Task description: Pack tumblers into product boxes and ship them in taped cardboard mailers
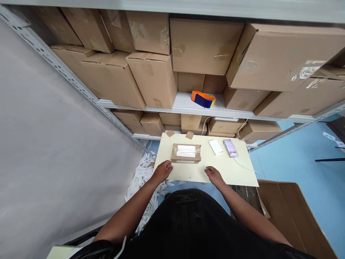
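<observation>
A small brown cardboard box (174,151) with a white label (185,150) on top rests on the pale yellow table (226,172). Shiny clear tape crosses its ends. My left hand (162,171) is just off the box's near left corner, with its fingers curled in and nothing visible in them; whether it touches the box I cannot tell. Over the table's front edge, to the right of the box and apart from it, my right hand (214,175) is loosely closed with no object showing.
A white card or small box (216,147) and a phone (230,148) with a blurred screen and a cable lie on the right. Two cardboard scraps (189,135) are at the back. Shelves hold many cartons (153,77) and an orange-blue roll (202,99). White paper strips (140,176) cover the floor left.
</observation>
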{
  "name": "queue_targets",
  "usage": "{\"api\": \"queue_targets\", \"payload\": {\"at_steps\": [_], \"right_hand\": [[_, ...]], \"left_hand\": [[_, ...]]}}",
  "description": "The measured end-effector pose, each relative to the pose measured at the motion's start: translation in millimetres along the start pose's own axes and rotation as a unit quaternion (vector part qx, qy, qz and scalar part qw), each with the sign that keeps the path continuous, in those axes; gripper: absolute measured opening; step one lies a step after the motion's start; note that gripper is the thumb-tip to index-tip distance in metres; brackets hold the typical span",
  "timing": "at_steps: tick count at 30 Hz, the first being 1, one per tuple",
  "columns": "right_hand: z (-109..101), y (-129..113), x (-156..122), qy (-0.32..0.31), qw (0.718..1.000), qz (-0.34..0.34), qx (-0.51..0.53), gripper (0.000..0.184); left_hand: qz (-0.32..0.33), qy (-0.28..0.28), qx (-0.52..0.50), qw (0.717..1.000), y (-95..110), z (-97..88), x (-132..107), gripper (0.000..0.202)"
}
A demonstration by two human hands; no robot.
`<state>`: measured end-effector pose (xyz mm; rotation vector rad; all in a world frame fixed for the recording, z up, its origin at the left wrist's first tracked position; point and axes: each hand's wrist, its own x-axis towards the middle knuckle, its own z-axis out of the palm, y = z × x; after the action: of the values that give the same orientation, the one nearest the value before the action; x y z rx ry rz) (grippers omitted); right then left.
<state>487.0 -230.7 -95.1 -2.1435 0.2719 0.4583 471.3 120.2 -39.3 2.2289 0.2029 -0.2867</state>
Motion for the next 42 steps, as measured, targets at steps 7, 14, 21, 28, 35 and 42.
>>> {"api": "queue_targets", "payload": {"at_steps": [7,14,21,28,35,42], "right_hand": [[-18.9,12.1,10.5,-0.004,0.999,0.029,-0.018,0.043],[-22.4,36.2,-3.5,0.016,0.996,0.072,0.039,0.040],[-49.6,72.5,-18.3,0.016,0.990,0.118,0.077,0.039],[-80.4,95.6,-9.4,0.014,0.988,0.127,0.088,0.040],[-88.8,111.6,3.5,0.006,0.984,0.133,0.118,0.040],[-89.4,109.7,24.1,-0.025,0.986,0.116,0.114,0.038]], "left_hand": [[0.148,-0.028,0.113,0.982,64.9,3.6,23.3,0.028],[0.319,-0.188,0.248,0.895,172.1,58.9,103.9,0.027],[0.263,-0.229,0.365,0.863,221.9,198.7,174.9,0.028],[0.227,-0.217,0.402,0.860,216.9,282.3,223.6,0.033],[0.215,-0.227,0.404,0.859,202.7,290.2,237.2,0.027],[0.181,-0.236,0.387,0.873,203.0,282.1,243.4,0.029]]}}
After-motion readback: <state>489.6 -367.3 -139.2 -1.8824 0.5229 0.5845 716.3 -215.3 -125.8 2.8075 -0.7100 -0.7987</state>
